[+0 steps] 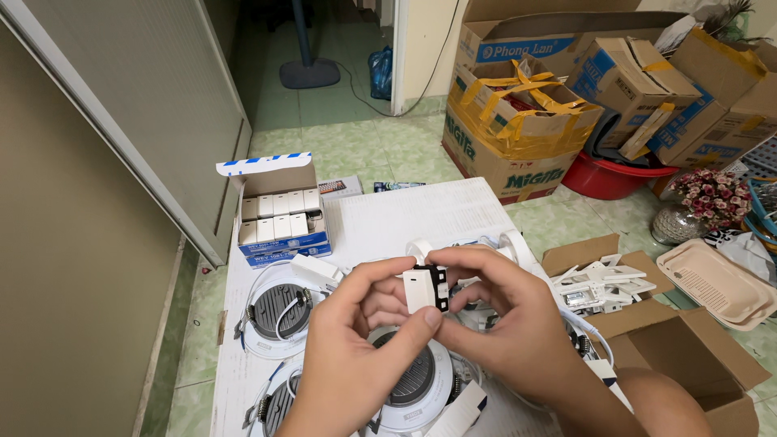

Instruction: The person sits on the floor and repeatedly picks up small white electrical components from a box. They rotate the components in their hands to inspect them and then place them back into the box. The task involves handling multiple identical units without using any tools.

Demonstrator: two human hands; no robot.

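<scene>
**Switch module held in both hands above the white board**

Switch module [426, 289], a small white block with a black back part, is held between the two hands above the near middle of the white board [421, 212]. The left hand [356, 348] pinches it from below and from the left side, thumb on the white face. The right hand [502, 316] closes around its right side, fingertips on the top and on the black part. Both hands are pressed close together around it.

I judge the module to be light and stiff, made of hard plastic. The white face looks smooth, so it may slip a little; the black part has ribs and gives a better grip. The best hold seems to be on the two long sides, away from any small clips, which could break.

Round lamps [279, 311] with black ribbed centres and white rims lie on the near left part of the board, with thin white wires.

At the far left corner of the board stands an open blue and white box [279, 214], its lid up, filled with rows of small white modules. Right of the board, on the floor, an open brown carton [647, 324] holds white plastic parts. Farther back, a stack of brown cartons [518, 129] has yellow tape and blue and green print, beside a red basin [611, 178]. A beige tray [712, 283] lies at the right.
</scene>
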